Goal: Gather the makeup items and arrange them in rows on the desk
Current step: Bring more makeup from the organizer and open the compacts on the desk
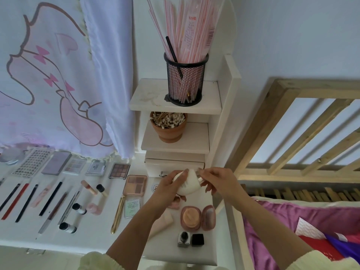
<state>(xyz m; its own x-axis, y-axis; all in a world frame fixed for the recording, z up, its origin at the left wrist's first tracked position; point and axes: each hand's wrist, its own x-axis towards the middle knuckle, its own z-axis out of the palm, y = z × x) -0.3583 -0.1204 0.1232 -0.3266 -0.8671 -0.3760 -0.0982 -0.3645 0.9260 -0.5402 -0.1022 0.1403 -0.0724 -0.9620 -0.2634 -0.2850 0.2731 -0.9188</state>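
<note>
A white round case [188, 189] is held above the white desk [109, 233] at the centre of the frame, in front of a small drawer [173, 165]. The fingers of the left hand [169, 185] are curled round it from the left. A small clear tab [200, 171] at its upper edge is pinched between thumb and forefinger of the right hand [219, 182]; what the tab is cannot be told.

To the left, flat palettes [119, 170] are laid in a row, and pencils and brushes [51, 198] are lined up below them. A pink palette [135, 185], a gold tube [117, 214] and a card with green print [132, 208], too small to be read, lie just left of the hands. Below the hands, an open pink cushion compact [196, 217] and two square bottles [191, 239] are seen.

At upper centre, wrapped straws [183, 28] are stood in a black mesh cup [185, 80]; red print and a barcode are seen on the wrapper, but nothing is legible. Cotton swabs are kept in a terracotta pot [168, 131] on the shelf beneath.
</note>
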